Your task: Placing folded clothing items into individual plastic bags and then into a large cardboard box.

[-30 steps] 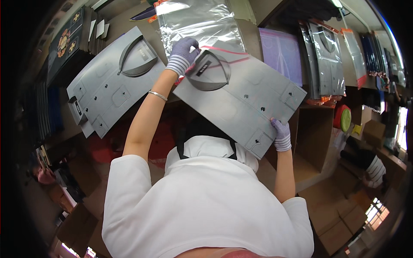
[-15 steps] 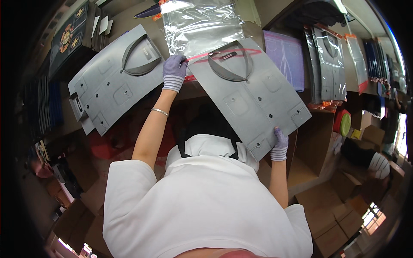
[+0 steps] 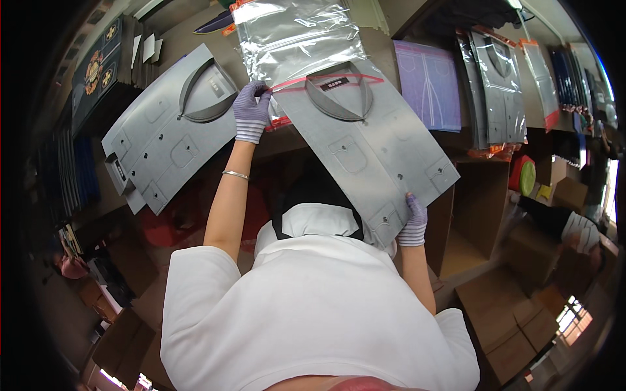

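Note:
A flat grey shirt-shaped piece [image 3: 372,156], with a raised collar and outlined pockets, slants in front of me. Its collar end lies at the red-edged mouth of a clear plastic bag [image 3: 297,42]. My left hand [image 3: 252,112], in a purple-and-white striped glove, pinches the bag's edge beside the collar. Lower down, my right hand [image 3: 413,220], gloved alike, is closed on the shirt piece's bottom edge, thumb on top. Another grey shirt piece [image 3: 166,133] rests on the table to the left of my left hand. How far the held piece reaches inside the bag is hard to see.
Dark printed boxes [image 3: 104,72] are stacked at the far left. A purple sheet [image 3: 427,85] and several bagged grey shirt pieces [image 3: 499,98] stand to the right. Below them is an open cardboard box [image 3: 473,215]. Another person [image 3: 577,228] is at the right edge.
Both hands and the held shirt piece have shifted slightly left, with the bag's mouth still across the collar. The grips look the same.

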Tool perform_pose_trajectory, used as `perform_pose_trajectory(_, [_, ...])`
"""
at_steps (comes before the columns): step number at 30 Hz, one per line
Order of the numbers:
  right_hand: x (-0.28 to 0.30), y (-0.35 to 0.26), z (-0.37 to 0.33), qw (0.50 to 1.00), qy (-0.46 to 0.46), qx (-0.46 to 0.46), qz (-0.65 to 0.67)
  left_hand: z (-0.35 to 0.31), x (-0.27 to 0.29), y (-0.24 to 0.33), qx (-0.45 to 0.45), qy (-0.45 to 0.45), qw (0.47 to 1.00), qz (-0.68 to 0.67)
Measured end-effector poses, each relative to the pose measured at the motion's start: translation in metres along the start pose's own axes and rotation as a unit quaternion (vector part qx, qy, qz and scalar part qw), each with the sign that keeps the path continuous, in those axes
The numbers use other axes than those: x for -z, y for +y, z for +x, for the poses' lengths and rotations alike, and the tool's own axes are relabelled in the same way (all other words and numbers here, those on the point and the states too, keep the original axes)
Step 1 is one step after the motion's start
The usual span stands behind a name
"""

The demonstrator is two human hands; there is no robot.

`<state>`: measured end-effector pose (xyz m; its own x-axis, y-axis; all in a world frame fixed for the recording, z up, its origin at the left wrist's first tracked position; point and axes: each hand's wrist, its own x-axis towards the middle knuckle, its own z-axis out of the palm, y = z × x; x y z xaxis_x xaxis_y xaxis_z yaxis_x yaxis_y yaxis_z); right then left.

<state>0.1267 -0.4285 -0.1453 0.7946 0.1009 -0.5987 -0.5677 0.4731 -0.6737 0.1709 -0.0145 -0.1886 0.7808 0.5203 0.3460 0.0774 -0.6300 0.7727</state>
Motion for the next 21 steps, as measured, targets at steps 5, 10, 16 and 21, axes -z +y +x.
perform_pose_trajectory(5, [-0.004, 0.0, -0.001, 1.0, 0.01, 0.003, -0.009, 0.005, 0.009, -0.003, 0.026, -0.107, 0.986, -0.125])
perform_pose_trajectory(10, [0.003, 0.007, 0.016, 0.998, 0.024, -0.02, -0.056, -0.008, 0.0, 0.008, -0.015, -0.143, 0.986, -0.084])
perform_pose_trajectory(16, [0.029, 0.044, 0.061, 0.997, 0.003, -0.011, -0.076, -0.034, -0.071, -0.013, 0.349, -0.051, 0.856, -0.377])
perform_pose_trajectory(21, [0.04, 0.0, 0.105, 0.696, -0.256, -0.448, -0.499, -0.031, -0.109, -0.075, 0.543, -0.033, 0.817, -0.191])
